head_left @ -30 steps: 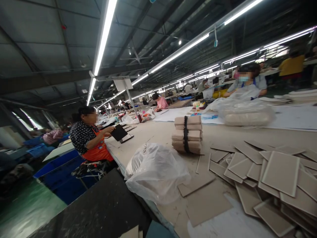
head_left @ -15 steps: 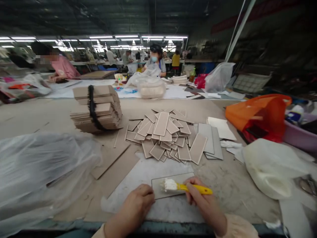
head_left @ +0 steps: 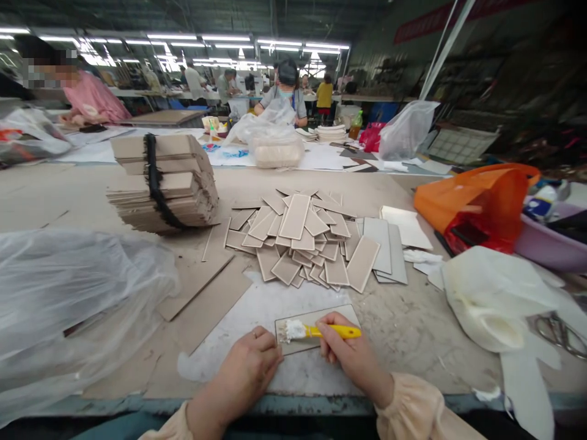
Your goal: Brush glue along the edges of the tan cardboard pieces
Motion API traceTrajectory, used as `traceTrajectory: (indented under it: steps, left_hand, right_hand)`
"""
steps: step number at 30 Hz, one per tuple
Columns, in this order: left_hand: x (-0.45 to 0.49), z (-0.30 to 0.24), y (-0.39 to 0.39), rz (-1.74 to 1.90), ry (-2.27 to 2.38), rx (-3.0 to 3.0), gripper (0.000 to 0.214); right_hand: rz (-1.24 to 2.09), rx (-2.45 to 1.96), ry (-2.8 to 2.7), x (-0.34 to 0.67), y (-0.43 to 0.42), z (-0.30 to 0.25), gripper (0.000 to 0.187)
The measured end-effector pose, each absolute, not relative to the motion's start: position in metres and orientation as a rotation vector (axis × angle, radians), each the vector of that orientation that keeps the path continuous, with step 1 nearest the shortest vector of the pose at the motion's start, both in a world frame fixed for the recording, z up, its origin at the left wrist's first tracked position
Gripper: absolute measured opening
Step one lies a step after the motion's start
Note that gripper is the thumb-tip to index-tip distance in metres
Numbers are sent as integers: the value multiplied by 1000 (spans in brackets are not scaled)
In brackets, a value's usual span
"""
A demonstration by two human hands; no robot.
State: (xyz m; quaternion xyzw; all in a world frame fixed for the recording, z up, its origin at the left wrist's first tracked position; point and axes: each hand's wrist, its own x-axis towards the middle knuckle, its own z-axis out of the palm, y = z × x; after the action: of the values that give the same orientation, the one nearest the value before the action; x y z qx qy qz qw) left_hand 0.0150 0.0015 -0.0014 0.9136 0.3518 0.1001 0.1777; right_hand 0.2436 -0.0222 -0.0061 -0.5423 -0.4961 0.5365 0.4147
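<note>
Gripping a yellow brush (head_left: 312,331) in the right hand (head_left: 348,348), with thumb and fingers closed around the handle. Pointing the brush to the left, with thick white goo on the bristles, over the left part of a flat card (head_left: 300,344). Touching the near left corner of the card with the left hand (head_left: 252,360), with fingers bent; cannot tell if pinching or just pressing. Under the card, a pale sheet (head_left: 250,305) on the bench (head_left: 413,342), close in front. Behind the card, 1 big messy pile of brown cards (head_left: 302,244) with light edges. Just beside the pile, on the right, some grey cards (head_left: 378,238). Left of the pile, a fat bundle (head_left: 132,183) of brown boards, with a black band (head_left: 153,177) around the middle. On the near left, a big see-through bag (head_left: 82,305). Over on the right, an orange bag (head_left: 472,195) next to a purple tub (head_left: 550,244). Nearer, a white jug (head_left: 495,293), with metal scissors (head_left: 557,333) to the right. Farther back, 1 person in a pink top (head_left: 98,101) on the left and 1 person in a grey top (head_left: 298,107) near the middle.
</note>
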Motion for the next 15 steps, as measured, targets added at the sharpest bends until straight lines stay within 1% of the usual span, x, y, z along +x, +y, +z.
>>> traceTrajectory:
  steps: [9,15]
  left_hand:
    - [18,-12,-1,356,1034,2650,22]
    - [16,-15,-1,423,1016,2650,21]
  right_hand:
    - [1270,-1438,-1372,267,-20,8,28]
    - [1122,-1555,-1432,299,-23,18,28]
